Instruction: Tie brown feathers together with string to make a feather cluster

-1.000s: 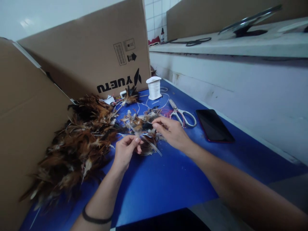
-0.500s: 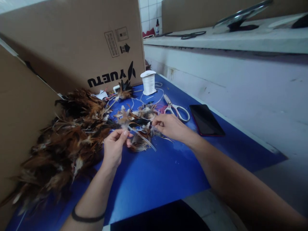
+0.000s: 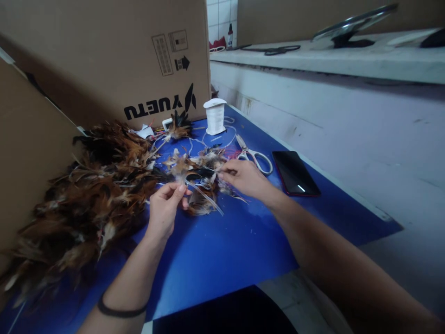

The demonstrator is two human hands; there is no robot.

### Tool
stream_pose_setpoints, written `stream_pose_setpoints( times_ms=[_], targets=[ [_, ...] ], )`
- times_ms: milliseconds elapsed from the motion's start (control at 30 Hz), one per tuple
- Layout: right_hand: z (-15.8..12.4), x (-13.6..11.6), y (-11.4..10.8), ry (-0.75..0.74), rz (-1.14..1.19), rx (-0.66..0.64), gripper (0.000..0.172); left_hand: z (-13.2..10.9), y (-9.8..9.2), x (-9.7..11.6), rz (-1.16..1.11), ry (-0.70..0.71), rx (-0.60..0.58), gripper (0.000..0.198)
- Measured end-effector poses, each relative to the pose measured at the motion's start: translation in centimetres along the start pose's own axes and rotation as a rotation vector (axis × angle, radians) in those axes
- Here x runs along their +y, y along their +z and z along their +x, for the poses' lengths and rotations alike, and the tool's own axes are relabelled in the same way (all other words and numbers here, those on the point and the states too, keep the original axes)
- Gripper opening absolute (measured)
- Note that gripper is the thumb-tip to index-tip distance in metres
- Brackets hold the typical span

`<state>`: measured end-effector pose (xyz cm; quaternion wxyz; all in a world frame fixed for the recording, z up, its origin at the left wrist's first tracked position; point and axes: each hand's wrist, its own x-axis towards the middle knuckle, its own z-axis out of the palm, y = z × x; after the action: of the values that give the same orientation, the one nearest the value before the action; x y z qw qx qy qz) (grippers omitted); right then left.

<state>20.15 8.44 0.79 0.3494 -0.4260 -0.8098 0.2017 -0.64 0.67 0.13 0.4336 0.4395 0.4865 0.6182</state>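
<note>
My left hand (image 3: pixel 166 206) pinches a brown fluffy feather (image 3: pixel 181 168) between thumb and forefinger, with its tip pointing up. A thin clear strip (image 3: pixel 208 199) slants down to the right from beside those fingertips; whether it is gripped too, I cannot tell. My right hand (image 3: pixel 243 176) is closed in a pinch at the edge of a small heap of loose feathers (image 3: pixel 203 204), and whatever sits between its fingertips is too small to make out. White-handled scissors (image 3: pixel 260 161) lie just beyond my right hand.
A large brown feather pile (image 3: pixel 90 199) covers the left of the blue table (image 3: pixel 222 260). Behind stand a cardboard box (image 3: pixel 104 55) and a white spool (image 3: pixel 214 118) with loose cord. A phone (image 3: pixel 295 172) lies at the right, below a wall ledge (image 3: pixel 330 58).
My right hand has shifted slightly left, its fingertips closer to the feather heap. My left hand keeps its pinch on the feather. The whole view has tilted a little.
</note>
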Motion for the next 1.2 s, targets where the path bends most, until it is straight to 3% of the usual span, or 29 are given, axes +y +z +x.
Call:
stream_pose_setpoints(
  times_ms=[133,267,333,433,533,600,700,867,1100,1200],
  targets=[
    [0.2,-0.9,-0.9,0.196,0.31,-0.004,0.025,-0.1,-0.1,-0.3,0.012,0.0,-0.028,0.019],
    [0.3,-1.4,-1.2,0.316,0.467,-0.042,0.024,-0.1,-0.1,-0.3,0.017,0.0,-0.028,0.019],
    [0.3,-0.9,-1.3,0.288,0.371,-0.029,0.024,0.0,-0.2,-0.3,0.013,0.002,-0.021,0.019],
    [0.1,0.1,-1.3,0.167,0.043,0.085,0.008,0.1,-0.2,-0.2,0.005,0.002,-0.005,0.02],
    [-0.1,0.6,-1.2,0.024,-0.184,0.223,0.028,0.2,-0.2,-0.2,0.006,0.004,0.002,0.019],
    [-0.3,0.3,-1.0,-0.036,-0.193,0.25,0.025,0.2,-0.2,-0.3,0.007,0.004,0.003,0.02],
    [-0.5,-0.8,-0.4,-0.011,-0.094,0.16,0.014,0.2,-0.2,-0.3,-0.004,0.006,0.004,0.02],
    [-1.0,-1.8,1.6,0.0,-0.053,-0.03,0.01,0.2,-0.2,-0.3,-0.003,0.018,0.003,0.021],
    [-0.9,-1.7,2.2,0.101,-0.081,-0.102,0.015,0.0,-0.2,-0.4,0.016,0.026,-0.024,0.021],
    [-0.7,-1.8,1.4,0.186,-0.076,-0.022,0.018,0.1,-0.2,-0.4,0.018,0.034,-0.025,0.02]
  ],
)
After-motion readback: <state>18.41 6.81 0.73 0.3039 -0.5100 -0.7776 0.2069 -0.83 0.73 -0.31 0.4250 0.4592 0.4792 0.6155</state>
